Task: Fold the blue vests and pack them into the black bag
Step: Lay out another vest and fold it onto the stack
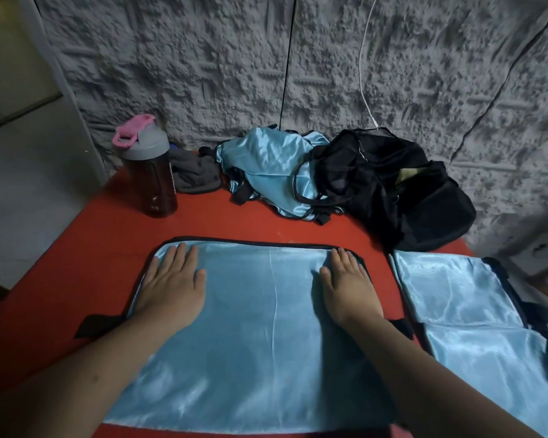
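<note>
Satin-blue cloth lies spread under both palms: the left hand (174,279) and the right hand (348,279) press flat, fingers straight and gripping nothing, on the far corners of one blue vest (266,327) laid out on the red table (234,226). This reads as the smoothing stage of a fold, with the far black-trimmed edge squared up just past the fingertips. The next move probably calls for lifting one side or the near edge and bringing it over along the faint centre crease between the hands, keeping the slippery fabric from sliding. Just beside the right hand, to its outer side, lies a second flattened vest (475,311), seemingly already folded. Beyond the fingertips, well apart, a crumpled heap of vests (266,165) waits, touching the black bag (393,191), which sits beyond the right hand with its top open. Beyond the left hand stand a dark bottle (152,172) with a pink-tabbed lid and a grey cloth (193,175). Black straps (98,324) stick out near each wrist and could bunch in the fold.
</note>
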Tool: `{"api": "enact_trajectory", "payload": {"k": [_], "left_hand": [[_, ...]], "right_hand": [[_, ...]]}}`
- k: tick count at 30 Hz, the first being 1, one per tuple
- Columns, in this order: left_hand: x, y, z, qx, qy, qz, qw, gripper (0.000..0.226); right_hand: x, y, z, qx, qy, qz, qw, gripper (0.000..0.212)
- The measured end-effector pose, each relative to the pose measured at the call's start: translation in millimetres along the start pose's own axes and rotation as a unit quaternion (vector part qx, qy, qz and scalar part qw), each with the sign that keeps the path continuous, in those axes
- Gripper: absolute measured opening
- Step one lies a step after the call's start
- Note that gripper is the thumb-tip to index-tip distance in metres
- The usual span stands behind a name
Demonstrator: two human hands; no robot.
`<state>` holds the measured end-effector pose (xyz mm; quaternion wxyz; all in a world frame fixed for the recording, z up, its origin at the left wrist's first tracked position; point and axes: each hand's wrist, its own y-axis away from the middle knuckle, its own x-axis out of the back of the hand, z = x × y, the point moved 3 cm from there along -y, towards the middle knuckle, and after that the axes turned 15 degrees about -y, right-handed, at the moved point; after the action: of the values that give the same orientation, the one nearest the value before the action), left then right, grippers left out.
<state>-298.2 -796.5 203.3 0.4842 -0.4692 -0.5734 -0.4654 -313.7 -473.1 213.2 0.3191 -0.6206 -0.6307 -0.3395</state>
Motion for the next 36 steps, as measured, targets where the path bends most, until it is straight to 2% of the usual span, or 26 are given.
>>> {"api": "enact_trajectory", "payload": {"k": [2,5,7,9,12,16,22,29,33,36], "left_hand": [[8.1,1.9,-0.5,-0.015,0.027,-0.005,1.0,0.062],[28.9,24.6,10.8,-0.059,0.032,0.048,0.997,0.062],[38.9,54.0,25.0,-0.079,0.069,0.056,0.993,0.061],[31.8,84.6,35.2,-0.069,0.078,0.034,0.994,0.06],[4.9,111.3,29.6,-0.036,0.03,0.004,0.999,0.067],[-12.2,115.6,9.2,-0.006,-0.001,0.042,0.999,0.087],[-17.6,117.4,-17.6,0.005,-0.037,0.021,0.999,0.077],[-19.5,114.3,-36.6,0.026,-0.015,0.04,0.999,0.08],[-19.2,115.5,-36.5,0.023,-0.021,0.039,0.999,0.083],[-18.0,116.8,-35.5,0.02,-0.018,0.038,0.999,0.084]], "right_hand": [[9.3,7.4,-10.2,0.017,-0.072,0.027,0.997,0.059],[11.1,39.6,-43.0,0.075,-0.101,0.015,0.992,0.056],[-2.2,74.6,-63.9,0.093,-0.101,-0.024,0.99,0.06],[-23.0,107.6,-70.6,0.106,-0.055,-0.043,0.992,0.061],[-39.5,140.5,-53.5,0.1,0.017,-0.025,0.995,0.068],[-23.3,150.7,-19.7,0.06,0.053,-0.025,0.996,0.076],[2.5,155.2,5.7,0.027,0.076,-0.036,0.996,0.086],[10.5,154.4,16.3,0.018,0.086,-0.028,0.996,0.095],[13.6,152.8,28.1,0.041,0.093,-0.06,0.993,0.084],[19.1,150.8,42.0,0.048,0.128,-0.061,0.989,0.087]]}}
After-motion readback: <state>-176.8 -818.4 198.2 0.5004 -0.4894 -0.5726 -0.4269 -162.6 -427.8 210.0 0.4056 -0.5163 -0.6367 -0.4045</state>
